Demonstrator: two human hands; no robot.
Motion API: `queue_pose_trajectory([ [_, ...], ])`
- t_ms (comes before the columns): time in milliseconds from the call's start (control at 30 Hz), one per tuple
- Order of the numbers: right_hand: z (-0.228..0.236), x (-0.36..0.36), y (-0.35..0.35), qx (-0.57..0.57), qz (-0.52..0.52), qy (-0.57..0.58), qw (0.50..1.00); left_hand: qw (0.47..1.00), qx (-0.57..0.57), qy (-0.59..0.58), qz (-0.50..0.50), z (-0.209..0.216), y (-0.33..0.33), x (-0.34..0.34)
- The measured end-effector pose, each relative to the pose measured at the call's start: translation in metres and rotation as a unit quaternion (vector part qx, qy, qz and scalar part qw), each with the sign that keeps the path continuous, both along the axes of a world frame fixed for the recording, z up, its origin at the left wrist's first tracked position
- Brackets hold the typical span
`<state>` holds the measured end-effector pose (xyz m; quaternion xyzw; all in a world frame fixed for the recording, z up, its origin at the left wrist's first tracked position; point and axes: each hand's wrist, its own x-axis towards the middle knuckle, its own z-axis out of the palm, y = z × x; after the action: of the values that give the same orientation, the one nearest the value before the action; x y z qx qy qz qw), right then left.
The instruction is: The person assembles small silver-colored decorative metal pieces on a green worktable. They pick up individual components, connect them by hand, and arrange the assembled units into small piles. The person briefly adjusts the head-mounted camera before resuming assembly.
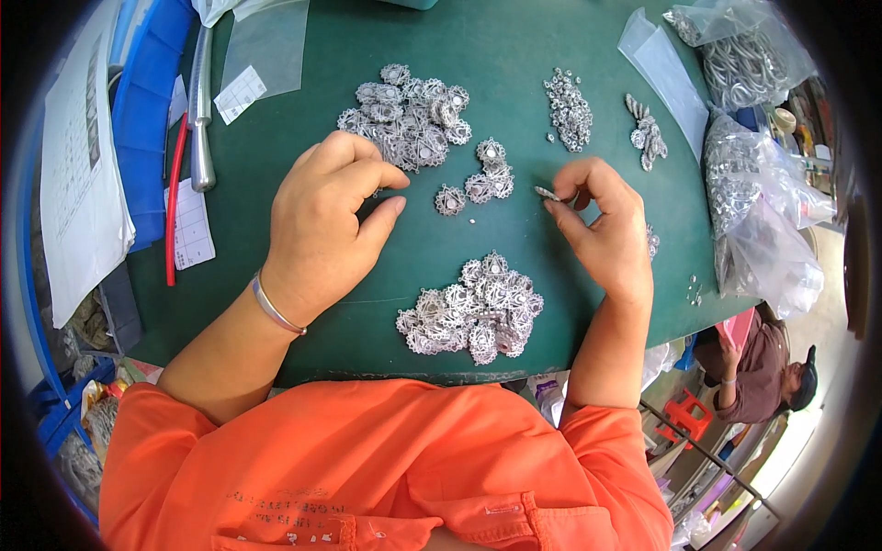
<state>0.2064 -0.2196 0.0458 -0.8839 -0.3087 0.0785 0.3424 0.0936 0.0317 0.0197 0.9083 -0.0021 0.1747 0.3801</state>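
My right hand point(602, 220) pinches a small, slender silver metal piece point(547, 194) between thumb and forefinger. To the left, my left hand point(331, 220) is loosely curled, its thumb and forefinger tips apart; a tiny dark speck shows in the gap, too small to name. Between the hands lie a few openwork silver flower-shaped ornaments point(449, 200) and a tiny pale bit point(472, 221). A large heap of like ornaments point(413, 119) lies just beyond my left hand. Another pile of ornaments point(473, 308) is close to my body.
On the green tabletop point(367, 275) lie small silver rings or beads point(570, 110) and slender silver pieces point(648, 133). Clear bags of metal parts point(749, 174) line the right edge. A metal rod point(201, 119), red tube point(175, 202) and blue bin point(152, 110) stand left. Another person point(758, 363) is at lower right.
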Motion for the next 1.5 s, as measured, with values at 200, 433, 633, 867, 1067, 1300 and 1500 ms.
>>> queue_pose_trajectory([
  [200, 0.008, 0.007, -0.015, 0.024, 0.060, 0.028, 0.998, 1.000, -0.005, -0.004, -0.001, 0.001, 0.000, 0.000],
  [433, -0.002, -0.001, -0.001, 0.038, 0.028, 0.047, 0.998, 1.000, -0.002, 0.005, -0.003, 0.001, 0.000, 0.000],
  [633, -0.003, 0.002, -0.002, 0.036, 0.000, 0.029, 0.999, 1.000, 0.003, 0.012, -0.005, 0.002, 0.002, -0.002],
  [867, 0.002, 0.004, -0.007, 0.047, 0.027, 0.029, 0.998, 1.000, -0.003, 0.011, -0.003, 0.003, 0.001, -0.002],
  [1067, -0.008, 0.005, -0.006, 0.039, 0.108, -0.029, 0.993, 1.000, 0.009, 0.017, -0.004, -0.003, 0.001, 0.000],
  [1300, -0.004, 0.000, -0.009, 0.062, 0.044, -0.065, 0.995, 0.999, -0.012, 0.039, -0.008, 0.002, -0.003, 0.000],
  [1500, 0.002, 0.004, -0.011, 0.018, 0.157, 0.055, 0.986, 0.999, -0.007, 0.038, 0.016, 0.001, 0.001, -0.003],
])
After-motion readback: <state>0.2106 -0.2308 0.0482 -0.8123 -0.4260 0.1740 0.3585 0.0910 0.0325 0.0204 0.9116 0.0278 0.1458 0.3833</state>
